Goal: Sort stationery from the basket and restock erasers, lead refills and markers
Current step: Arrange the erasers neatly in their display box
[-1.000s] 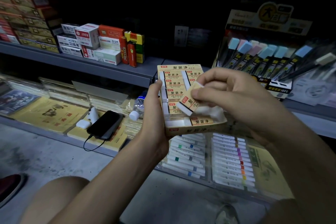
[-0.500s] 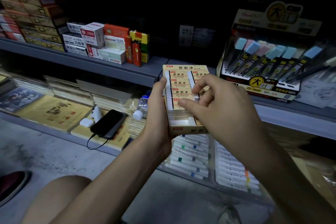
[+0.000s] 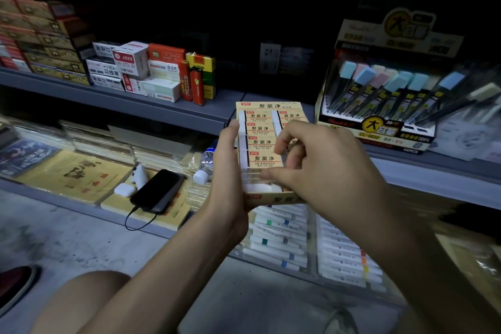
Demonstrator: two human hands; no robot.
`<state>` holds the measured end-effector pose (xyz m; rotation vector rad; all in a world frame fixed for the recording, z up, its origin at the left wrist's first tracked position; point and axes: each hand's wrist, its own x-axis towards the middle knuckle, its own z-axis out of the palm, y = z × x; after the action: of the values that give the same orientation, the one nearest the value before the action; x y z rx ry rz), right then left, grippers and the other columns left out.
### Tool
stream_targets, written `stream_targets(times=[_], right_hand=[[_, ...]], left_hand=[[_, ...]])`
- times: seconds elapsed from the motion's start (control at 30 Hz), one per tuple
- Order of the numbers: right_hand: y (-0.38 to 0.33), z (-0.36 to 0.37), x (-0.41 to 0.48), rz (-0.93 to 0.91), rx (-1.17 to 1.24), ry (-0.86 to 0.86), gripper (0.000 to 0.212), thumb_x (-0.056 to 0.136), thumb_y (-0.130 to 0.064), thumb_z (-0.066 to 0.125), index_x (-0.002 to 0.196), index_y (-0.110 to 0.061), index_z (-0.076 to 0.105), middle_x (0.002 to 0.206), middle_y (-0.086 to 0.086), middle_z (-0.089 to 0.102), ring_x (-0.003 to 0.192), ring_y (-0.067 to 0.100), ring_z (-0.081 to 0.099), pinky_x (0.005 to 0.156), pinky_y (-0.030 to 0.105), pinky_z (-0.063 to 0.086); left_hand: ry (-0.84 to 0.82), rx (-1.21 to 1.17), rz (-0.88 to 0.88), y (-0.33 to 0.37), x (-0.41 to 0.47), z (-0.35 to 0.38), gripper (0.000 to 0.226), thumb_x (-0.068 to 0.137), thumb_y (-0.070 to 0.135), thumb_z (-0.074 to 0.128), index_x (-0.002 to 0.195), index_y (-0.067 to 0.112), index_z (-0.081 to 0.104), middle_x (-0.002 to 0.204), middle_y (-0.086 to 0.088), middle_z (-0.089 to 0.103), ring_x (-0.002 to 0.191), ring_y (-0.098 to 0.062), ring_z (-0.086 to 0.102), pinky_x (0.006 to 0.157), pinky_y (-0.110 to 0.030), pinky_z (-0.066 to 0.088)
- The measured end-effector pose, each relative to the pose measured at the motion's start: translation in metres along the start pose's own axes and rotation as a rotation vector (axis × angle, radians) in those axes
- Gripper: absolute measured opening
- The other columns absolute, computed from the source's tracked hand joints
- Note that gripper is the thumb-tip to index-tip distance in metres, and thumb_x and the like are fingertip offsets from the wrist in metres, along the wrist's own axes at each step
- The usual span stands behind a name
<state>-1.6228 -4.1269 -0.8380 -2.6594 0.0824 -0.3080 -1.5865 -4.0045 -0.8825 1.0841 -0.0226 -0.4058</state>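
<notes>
Right hand's (image 3: 325, 171) dropped onto the eraser box (image 3: 268, 106), thumb on the near crosswise row; can't tell if it's pinching. Left hand (image 3: 230, 171) grips the left edge.

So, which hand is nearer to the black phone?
Left. The left hand, gripping the eraser box, is just right of the phone; the right hand, pinching an eraser in the box, is farther right.
</notes>
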Motion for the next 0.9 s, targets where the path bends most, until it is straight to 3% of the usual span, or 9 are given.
stream_targets(times=[0.17, 0.3, 0.43, 0.7, 0.9], right_hand=[[0.009, -0.026, -0.004, -0.03, -0.04, -0.063, 0.028, 0.077, -0.053, 0.082, 0.08, -0.03, 0.066, 0.076, -0.013, 0.066, 0.071, 0.001, 0.061, 0.067, 0.031, 0.054], [0.014, -0.032, -0.005, -0.022, -0.13, -0.233, 0.025, 0.086, -0.053, 0.074, 0.098, -0.031, 0.076, 0.098, -0.018, 0.068, 0.091, 0.004, 0.06, 0.084, 0.036, 0.053], [0.013, -0.031, 0.002, 0.013, -0.072, -0.357, 0.019, 0.086, -0.047, 0.078, 0.096, -0.03, 0.079, 0.097, -0.018, 0.071, 0.093, 0.005, 0.065, 0.089, 0.037, 0.056], [0.011, -0.03, 0.014, -0.004, -0.158, -0.44, 0.012, 0.09, -0.034, 0.077, 0.101, -0.03, 0.078, 0.103, -0.012, 0.069, 0.092, 0.01, 0.063, 0.079, 0.032, 0.056], [0.01, -0.037, 0.012, -0.028, -0.117, -0.403, 0.01, 0.083, -0.035, 0.082, 0.084, -0.032, 0.073, 0.086, -0.016, 0.066, 0.076, 0.0, 0.058, 0.058, 0.022, 0.039]], left_hand=[[0.012, 0.002, 0.008, 0.001, 0.001, 0.002, 0.067, 0.101, 0.061, 0.029, 0.09, 0.022, 0.083, 0.097, -0.008, 0.08, 0.079, -0.019, 0.078, 0.06, -0.029, 0.059], [0.014, -0.008, 0.029, 0.002, 0.0, 0.005, 0.064, 0.101, 0.058, 0.03, 0.084, 0.029, 0.084, 0.097, -0.006, 0.08, 0.084, -0.02, 0.078, 0.071, -0.035, 0.056], [0.017, -0.04, 0.038, 0.001, -0.002, 0.008, 0.065, 0.102, 0.057, 0.028, 0.077, 0.033, 0.083, 0.095, -0.004, 0.081, 0.082, -0.018, 0.078, 0.072, -0.035, 0.056], [0.069, -0.035, 0.016, -0.001, 0.001, 0.006, 0.067, 0.101, 0.062, 0.029, 0.084, 0.027, 0.084, 0.096, -0.008, 0.08, 0.079, -0.021, 0.078, 0.063, -0.031, 0.057], [0.082, -0.024, 0.015, -0.002, 0.003, 0.002, 0.065, 0.099, 0.062, 0.032, 0.083, 0.026, 0.084, 0.095, -0.007, 0.08, 0.076, -0.021, 0.077, 0.063, -0.031, 0.057]])
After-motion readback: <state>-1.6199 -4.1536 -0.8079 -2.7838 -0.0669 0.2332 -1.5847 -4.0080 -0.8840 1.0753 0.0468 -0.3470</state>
